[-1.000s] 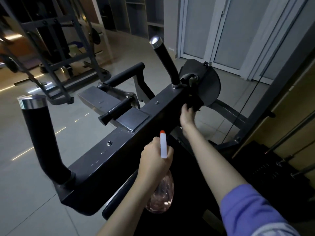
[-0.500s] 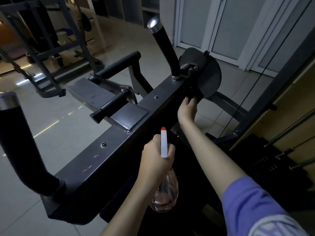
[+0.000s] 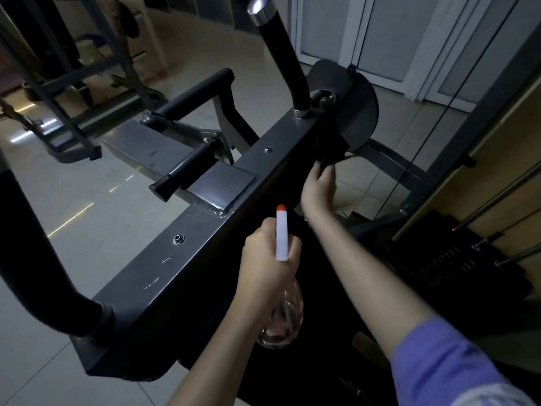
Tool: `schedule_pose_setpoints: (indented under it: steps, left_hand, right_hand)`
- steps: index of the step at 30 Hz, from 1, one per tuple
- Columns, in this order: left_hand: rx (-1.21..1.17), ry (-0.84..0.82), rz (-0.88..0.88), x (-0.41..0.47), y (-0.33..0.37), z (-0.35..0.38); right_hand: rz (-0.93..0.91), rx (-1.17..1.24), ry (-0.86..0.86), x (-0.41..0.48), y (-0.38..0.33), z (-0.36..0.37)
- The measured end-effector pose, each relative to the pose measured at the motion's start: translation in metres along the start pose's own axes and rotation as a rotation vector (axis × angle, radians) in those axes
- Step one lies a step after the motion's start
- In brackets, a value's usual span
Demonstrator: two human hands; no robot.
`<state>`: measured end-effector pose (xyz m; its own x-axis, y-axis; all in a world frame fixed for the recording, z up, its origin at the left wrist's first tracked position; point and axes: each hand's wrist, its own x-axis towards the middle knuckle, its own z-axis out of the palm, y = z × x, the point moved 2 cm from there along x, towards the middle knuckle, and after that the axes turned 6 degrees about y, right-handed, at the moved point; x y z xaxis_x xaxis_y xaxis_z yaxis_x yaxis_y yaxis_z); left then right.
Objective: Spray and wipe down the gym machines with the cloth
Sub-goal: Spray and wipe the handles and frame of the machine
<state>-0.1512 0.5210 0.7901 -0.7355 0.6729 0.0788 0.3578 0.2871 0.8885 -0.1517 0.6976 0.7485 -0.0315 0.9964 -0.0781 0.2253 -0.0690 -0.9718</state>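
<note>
Far left, a black handle (image 3: 26, 253) curves up off the grey machine bar (image 3: 187, 259). Mid-frame, the left hand (image 3: 268, 265) is wrapped round a clear spray bottle (image 3: 281, 238), orange tip up, just beside the bar. Further right, the right hand (image 3: 319, 186) clutches a dark cloth (image 3: 332, 148) against the bar's near side, by the round disc (image 3: 358, 112).

Pale tiled floor (image 3: 73, 177) spreads left of the grip, with thin streaks of light (image 3: 70, 219) on it. Frosted doors (image 3: 380, 39) stand well beyond the grip, up and right.
</note>
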Motion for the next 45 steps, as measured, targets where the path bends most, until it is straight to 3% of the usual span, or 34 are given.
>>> schedule_pose_setpoints:
  steps: [3, 6, 12, 16, 22, 29, 33, 40, 45]
  left_hand:
    - [0.000, -0.010, 0.001, -0.001, 0.000, 0.002]
    - [0.003, -0.014, -0.004, -0.003, -0.001, -0.001]
    - [-0.020, -0.017, 0.004, -0.009, 0.001, -0.009]
    - [-0.075, 0.045, 0.002, -0.018, -0.004, -0.014]
    - [-0.155, 0.080, -0.049, -0.036, -0.005, -0.017]
    - [-0.137, 0.095, -0.059, -0.055, -0.015, -0.027]
    - [-0.151, 0.104, -0.056, -0.069, -0.020, -0.040]
    - [-0.116, 0.129, -0.082, -0.086, -0.031, -0.040]
    - [-0.114, 0.160, -0.099, -0.098, -0.030, -0.039]
  right_hand:
    - [-0.028, -0.003, -0.036, -0.024, 0.008, 0.001]
    - [-0.083, -0.037, -0.017, 0.007, -0.007, 0.003]
    - [0.051, 0.026, -0.011, 0.049, -0.019, 0.005]
    - [-0.051, 0.006, 0.006, -0.010, -0.008, 0.008]
    - [-0.184, 0.004, -0.194, -0.076, 0.030, 0.003]
    - [-0.068, 0.021, -0.110, -0.012, -0.006, 0.001]
    - [-0.057, -0.041, -0.059, -0.046, -0.001, 0.005]
    - [-0.106, -0.012, -0.248, -0.134, 0.039, 0.003]
    - [-0.022, 0.013, -0.236, -0.114, 0.022, -0.018]
